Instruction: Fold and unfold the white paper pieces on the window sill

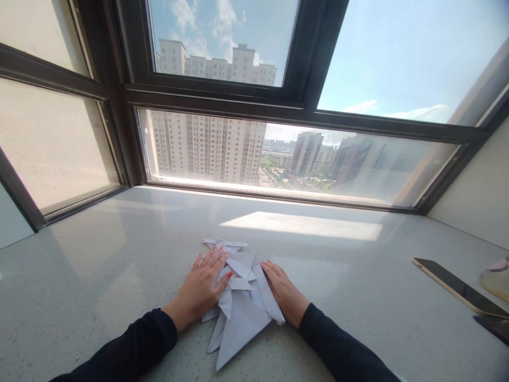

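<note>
Several folded pieces of white paper (240,323) lie heaped on the speckled pale sill between my two hands. My left hand (203,286) rests flat on the left side of the heap, fingers stretched out over the upper folds. Along the right edge of the heap, my right hand (287,293) lies with its fingers extended, touching a long folded strip of paper (268,294). Large pointed folds stick out toward me at the bottom. Some of the paper is hidden under my left hand.
A phone (457,285) lies on the speckled sill (119,249) at the right, with a dark flat object (493,326) and a pale item (495,278) near it, partly cut off. Dark-framed windows (222,106) close off the far side. A sunlit patch (306,225) falls near the glass.
</note>
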Action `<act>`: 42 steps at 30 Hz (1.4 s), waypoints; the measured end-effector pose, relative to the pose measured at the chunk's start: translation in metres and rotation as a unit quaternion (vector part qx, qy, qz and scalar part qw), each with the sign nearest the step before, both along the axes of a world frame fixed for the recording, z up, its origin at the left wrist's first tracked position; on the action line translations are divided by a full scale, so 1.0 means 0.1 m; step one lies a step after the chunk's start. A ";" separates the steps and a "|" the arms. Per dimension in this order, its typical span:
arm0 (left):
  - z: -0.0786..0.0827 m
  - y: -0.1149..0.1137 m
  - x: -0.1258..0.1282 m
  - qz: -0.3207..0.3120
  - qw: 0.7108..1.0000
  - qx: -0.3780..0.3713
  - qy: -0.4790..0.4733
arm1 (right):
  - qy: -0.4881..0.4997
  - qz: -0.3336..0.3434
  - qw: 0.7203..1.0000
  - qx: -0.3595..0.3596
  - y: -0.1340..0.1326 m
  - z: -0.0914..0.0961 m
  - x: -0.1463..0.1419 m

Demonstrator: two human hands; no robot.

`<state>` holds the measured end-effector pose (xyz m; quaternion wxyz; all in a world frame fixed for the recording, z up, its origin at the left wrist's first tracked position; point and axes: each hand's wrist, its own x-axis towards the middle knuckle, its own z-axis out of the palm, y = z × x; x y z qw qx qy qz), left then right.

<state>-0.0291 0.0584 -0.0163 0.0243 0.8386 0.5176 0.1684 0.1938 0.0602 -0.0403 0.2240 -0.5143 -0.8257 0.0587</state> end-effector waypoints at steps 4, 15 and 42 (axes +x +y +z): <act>-0.05 0.01 -0.01 0.001 1.000 -0.004 0.010 | 0.007 0.007 1.000 0.000 0.01 0.00 0.01; -0.02 -0.01 0.00 0.004 1.000 0.012 0.008 | 0.039 0.002 0.999 0.005 0.02 0.00 0.01; 0.11 -0.08 0.01 -0.021 0.999 -0.014 -0.021 | 0.048 0.009 0.998 0.026 0.00 -0.02 0.01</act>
